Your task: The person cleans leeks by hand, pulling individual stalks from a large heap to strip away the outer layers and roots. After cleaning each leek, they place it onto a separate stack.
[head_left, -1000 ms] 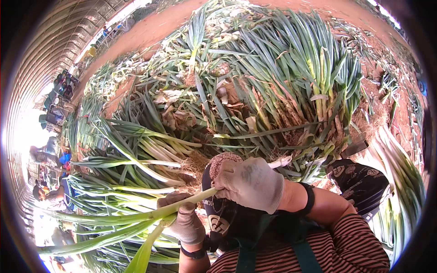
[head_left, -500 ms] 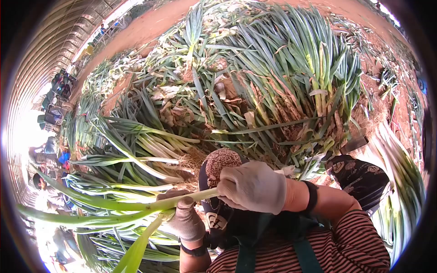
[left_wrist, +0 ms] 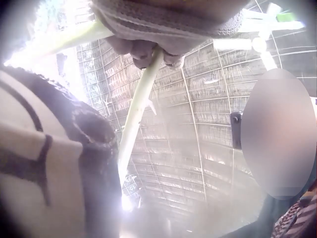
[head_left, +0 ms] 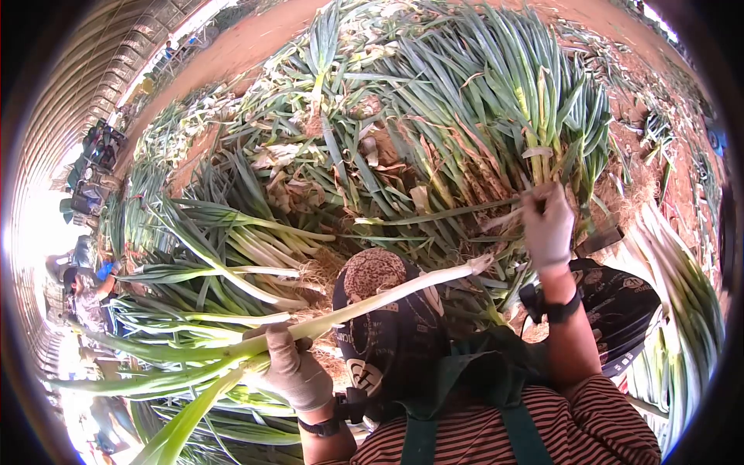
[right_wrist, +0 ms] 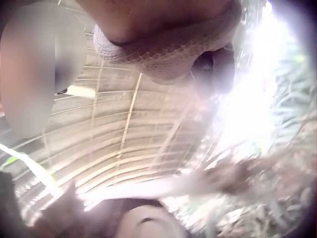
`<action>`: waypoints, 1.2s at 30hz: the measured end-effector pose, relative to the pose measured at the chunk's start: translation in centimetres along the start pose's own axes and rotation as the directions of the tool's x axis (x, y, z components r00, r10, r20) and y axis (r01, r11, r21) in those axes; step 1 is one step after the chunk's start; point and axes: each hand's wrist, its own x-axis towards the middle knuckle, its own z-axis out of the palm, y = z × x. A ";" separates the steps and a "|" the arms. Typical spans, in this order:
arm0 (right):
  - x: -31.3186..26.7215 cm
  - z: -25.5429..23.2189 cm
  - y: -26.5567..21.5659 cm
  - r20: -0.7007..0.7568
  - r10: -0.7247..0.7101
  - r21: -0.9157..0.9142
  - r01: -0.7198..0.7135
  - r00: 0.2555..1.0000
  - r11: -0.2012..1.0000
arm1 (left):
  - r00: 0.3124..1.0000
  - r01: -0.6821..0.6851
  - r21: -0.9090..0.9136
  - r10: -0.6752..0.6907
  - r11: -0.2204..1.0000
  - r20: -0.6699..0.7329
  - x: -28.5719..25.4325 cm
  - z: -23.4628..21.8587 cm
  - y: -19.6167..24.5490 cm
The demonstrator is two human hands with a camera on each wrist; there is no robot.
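My gloved left hand [head_left: 298,378] grips a long leek [head_left: 372,304] where its green leaves fan out at the lower left. The white stalk slants up across my knee, its root end pointing right. In the left wrist view the fingers of that hand [left_wrist: 153,29] curl round the stalk [left_wrist: 136,116]. Above and right of the root end, my gloved right hand [head_left: 548,226] has curled fingers, a pale strip [head_left: 498,220] at their tips. The right wrist view shows this hand [right_wrist: 173,57] away from the blurred stalk [right_wrist: 143,189].
Leeks [head_left: 263,246] lie in a heap on the left. A large bundle [head_left: 504,101] stands at the back, with leaf scraps [head_left: 287,155] beside it. More leeks [head_left: 674,310] lie at the far right. A person [head_left: 87,298] is at the far left.
My right hand has left the stalk and moved up and to the right, uncovering the white part and root end. My left hand still grips the leek, slightly farther left.
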 end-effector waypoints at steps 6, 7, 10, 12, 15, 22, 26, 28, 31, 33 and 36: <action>-1.4 -1.5 -4.6 0.197 -0.618 -0.016 0.633 0.761 0.774 | 0.995 -0.071 0.001 0.071 0.997 0.071 -0.2 -0.8 -0.1; -3.3 -1.4 -7.1 0.298 -0.547 0.218 0.503 0.782 0.837 | 0.994 -0.083 -0.018 0.084 0.996 0.063 -0.4 -0.6 0.1; -6.1 -0.1 -11.4 0.396 -0.700 0.370 0.595 0.594 0.714 | 0.986 -0.113 0.025 0.109 0.993 0.122 -0.6 -0.8 0.5; -6.8 1.4 -12.2 0.412 -0.756 0.393 0.650 0.508 0.651 | 0.980 -0.115 0.036 0.107 0.993 0.166 -0.7 -1.5 0.7; -7.3 2.2 -12.7 0.519 -0.764 0.282 0.767 0.384 0.576 | 0.978 -0.139 0.054 0.128 0.989 0.167 -0.9 -1.7 1.0; -8.8 1.8 -14.0 0.511 -0.781 0.050 0.895 0.358 0.443 | 0.977 -0.165 0.102 0.148 0.981 0.153 -0.9 -2.1 1.0; -7.9 2.5 -13.0 0.541 -0.710 0.193 0.755 0.451 0.627 | 0.973 -0.126 0.087 0.106 0.988 0.203 -0.7 -2.4 1.2; -7.5 3.1 -11.8 0.509 -0.682 0.295 0.638 0.525 0.712 | 0.979 -0.088 0.012 0.085 0.996 0.185 -0.5 -2.5 1.1; -6.7 3.7 -9.7 0.411 -0.601 0.388 0.466 0.685 0.796 | 0.987 -0.058 -0.021 0.060 0.998 0.149 -0.4 -2.5 1.2; -5.2 4.3 -6.8 0.273 -0.495 0.228 0.445 0.825 0.866 | 0.991 -0.051 -0.023 0.053 0.998 0.124 -0.3 -2.7 1.2; -4.7 2.0 -7.5 0.335 -0.527 0.135 0.514 0.781 0.847 | 0.991 -0.055 -0.017 0.056 0.998 0.122 -0.4 -2.7 1.1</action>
